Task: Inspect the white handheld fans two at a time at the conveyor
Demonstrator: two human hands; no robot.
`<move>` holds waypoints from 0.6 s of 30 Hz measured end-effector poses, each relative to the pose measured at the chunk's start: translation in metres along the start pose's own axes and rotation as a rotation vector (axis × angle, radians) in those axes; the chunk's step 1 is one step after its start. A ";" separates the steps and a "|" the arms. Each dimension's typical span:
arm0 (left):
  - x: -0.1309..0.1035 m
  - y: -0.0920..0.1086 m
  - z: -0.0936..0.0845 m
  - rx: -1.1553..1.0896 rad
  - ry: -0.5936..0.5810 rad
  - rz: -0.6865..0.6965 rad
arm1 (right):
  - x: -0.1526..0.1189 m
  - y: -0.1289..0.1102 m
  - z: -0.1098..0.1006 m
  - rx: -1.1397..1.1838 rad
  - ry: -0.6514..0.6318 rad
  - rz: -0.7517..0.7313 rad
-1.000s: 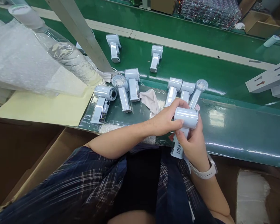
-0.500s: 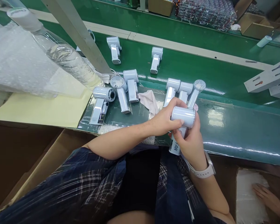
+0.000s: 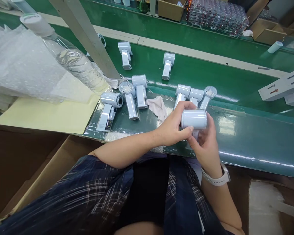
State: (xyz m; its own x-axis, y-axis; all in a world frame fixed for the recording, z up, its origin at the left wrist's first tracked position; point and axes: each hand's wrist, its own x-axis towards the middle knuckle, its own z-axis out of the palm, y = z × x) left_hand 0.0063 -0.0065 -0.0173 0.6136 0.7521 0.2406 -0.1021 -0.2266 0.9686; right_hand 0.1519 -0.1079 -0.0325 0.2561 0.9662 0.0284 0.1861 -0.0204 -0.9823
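Observation:
A pale blue handheld fan is gripped in front of me at the bench edge, its cylindrical head facing up to me. My left hand wraps the head's left end, thumb along its lower side. My right hand closes around the right end and the handle below, which is mostly hidden and blurred. Just behind lie three more fans, among them one with a round grille. To the left, another group holds a fan with a dark nozzle opening, a fan with a grille facing up and one more fan.
Two fans lie on the green belt. A slanted metal post and a water bottle stand at left beside bubble-wrap bags. A pinkish cloth lies mid-bench. White printed boxes are at right.
The held fan has turned, so the lettered handle that showed below my hands is now mostly hidden. The other person's hand at lower right has gone from view. The view has shifted slightly.

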 end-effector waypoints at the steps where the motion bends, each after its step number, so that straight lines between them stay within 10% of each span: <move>1: 0.000 0.000 0.000 0.006 0.020 0.023 | 0.001 0.001 0.000 -0.006 0.028 0.001; 7: -0.003 -0.001 -0.002 -0.151 -0.124 0.137 | -0.001 0.000 0.002 0.183 0.184 -0.146; 13: -0.002 0.002 -0.003 0.010 -0.051 0.311 | -0.006 -0.013 0.005 0.658 -0.361 0.125; 18: -0.005 0.004 -0.002 -0.118 -0.130 0.182 | -0.009 -0.013 0.014 0.731 -0.469 0.258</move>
State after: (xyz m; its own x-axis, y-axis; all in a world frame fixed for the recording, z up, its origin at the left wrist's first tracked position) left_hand 0.0013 -0.0103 -0.0142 0.6719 0.6176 0.4088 -0.3059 -0.2713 0.9126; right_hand 0.1345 -0.1125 -0.0228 -0.2359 0.9631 -0.1296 -0.5134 -0.2367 -0.8249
